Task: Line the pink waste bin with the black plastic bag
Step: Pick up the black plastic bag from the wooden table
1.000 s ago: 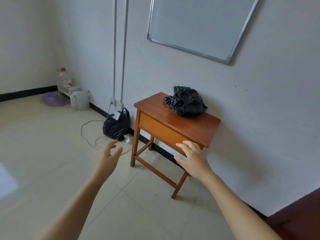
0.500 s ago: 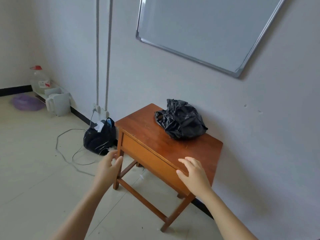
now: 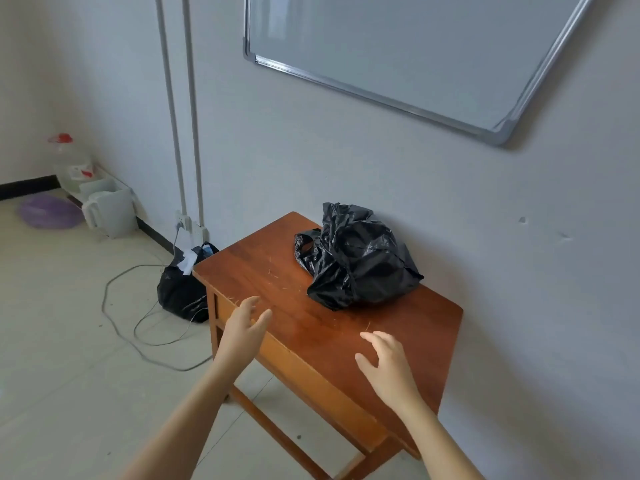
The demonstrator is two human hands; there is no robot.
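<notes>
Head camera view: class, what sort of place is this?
Probably a plain classroom or office: a metal-framed whiteboard on the wall, a small brown wooden desk beneath it, and a tiled floor.

Glossy black bag [image 3: 356,259] on a reddish-brown wooden bench [image 3: 408,341], its top marked with pale scratches. Another black bag [image 3: 180,289] on the pale beige floor tiles [image 3: 62,341]. Purple basin [image 3: 48,211] in the corner, white jug [image 3: 110,211], red-capped clear bottle [image 3: 67,157]. Grey-framed whiteboard [image 3: 398,46], white wall [image 3: 346,161].
</notes>
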